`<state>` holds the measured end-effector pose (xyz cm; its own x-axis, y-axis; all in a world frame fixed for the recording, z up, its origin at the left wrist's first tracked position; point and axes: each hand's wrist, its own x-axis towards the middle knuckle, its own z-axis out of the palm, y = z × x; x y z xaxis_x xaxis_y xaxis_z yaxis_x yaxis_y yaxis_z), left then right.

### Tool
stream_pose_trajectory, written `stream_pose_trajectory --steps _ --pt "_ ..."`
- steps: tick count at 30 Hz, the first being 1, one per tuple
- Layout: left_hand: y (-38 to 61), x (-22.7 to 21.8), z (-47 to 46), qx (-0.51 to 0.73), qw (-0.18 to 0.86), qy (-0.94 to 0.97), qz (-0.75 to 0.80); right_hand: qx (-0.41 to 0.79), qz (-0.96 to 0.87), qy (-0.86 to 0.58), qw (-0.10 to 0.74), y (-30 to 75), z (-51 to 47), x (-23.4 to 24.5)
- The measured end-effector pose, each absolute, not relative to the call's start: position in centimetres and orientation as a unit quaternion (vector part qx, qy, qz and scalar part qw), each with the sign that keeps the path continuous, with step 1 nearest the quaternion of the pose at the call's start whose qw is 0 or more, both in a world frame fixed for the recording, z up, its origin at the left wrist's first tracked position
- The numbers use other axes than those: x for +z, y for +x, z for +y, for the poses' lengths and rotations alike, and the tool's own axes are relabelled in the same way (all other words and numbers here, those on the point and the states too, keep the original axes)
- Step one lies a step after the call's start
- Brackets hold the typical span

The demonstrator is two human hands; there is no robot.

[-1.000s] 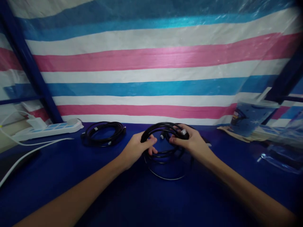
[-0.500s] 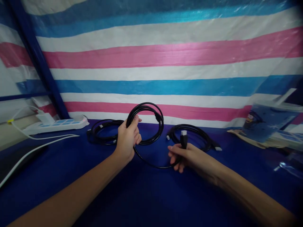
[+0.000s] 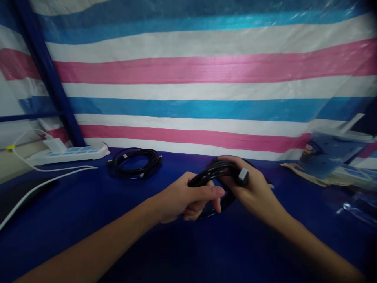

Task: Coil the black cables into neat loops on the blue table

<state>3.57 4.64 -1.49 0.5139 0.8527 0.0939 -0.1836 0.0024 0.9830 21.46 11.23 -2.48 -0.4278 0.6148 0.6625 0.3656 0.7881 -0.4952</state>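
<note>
Both my hands grip one coiled black cable (image 3: pixel 216 169) above the blue table (image 3: pixel 188 251). My left hand (image 3: pixel 191 196) is closed round the coil's left side, its thumb laid across toward the right. On the right side, my right hand (image 3: pixel 250 181) wraps the loops together with the cable's plug (image 3: pixel 243 175), whose pale metal end sticks out by the fingers. Farther left on the table lies another coiled black cable (image 3: pixel 135 173) with its plug ends showing. A third black coil behind my right hand is mostly hidden.
A white power strip (image 3: pixel 73 154) with a charger (image 3: pixel 55 145) and white cord (image 3: pixel 35 196) stands at the left. At the right are a blue cup (image 3: pixel 331 153) and a brown paper piece (image 3: pixel 303 175). A striped sheet (image 3: pixel 188 90) hangs behind.
My left hand has moved right and down with the coil. My right hand has brought the loose plug end up to the coil and now grips both together.
</note>
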Motion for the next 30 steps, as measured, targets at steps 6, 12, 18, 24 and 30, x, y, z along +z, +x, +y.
stream_pose_trajectory --steps 6,12,18,24,30 --pt "3.3 -2.0 5.2 0.556 0.269 0.637 0.461 0.194 -0.808 -0.324 0.452 21.5 10.3 -1.9" --pt "2.2 -3.4 6.7 0.465 0.39 0.667 0.432 0.156 -0.819 -0.338 0.437 21.5 10.9 -2.6" --pt "1.4 -4.7 8.2 0.435 0.49 0.641 0.4 0.331 -0.776 -0.35 0.407 21.3 12.3 -3.8" --pt "2.7 -3.5 6.6 0.511 0.574 0.552 0.325 0.279 -0.77 -0.357 0.448 21.4 11.6 -3.3" --pt "2.0 -3.7 6.9 0.433 0.606 0.576 0.337 0.314 -0.817 -0.34 0.345 21.5 11.9 -3.3"
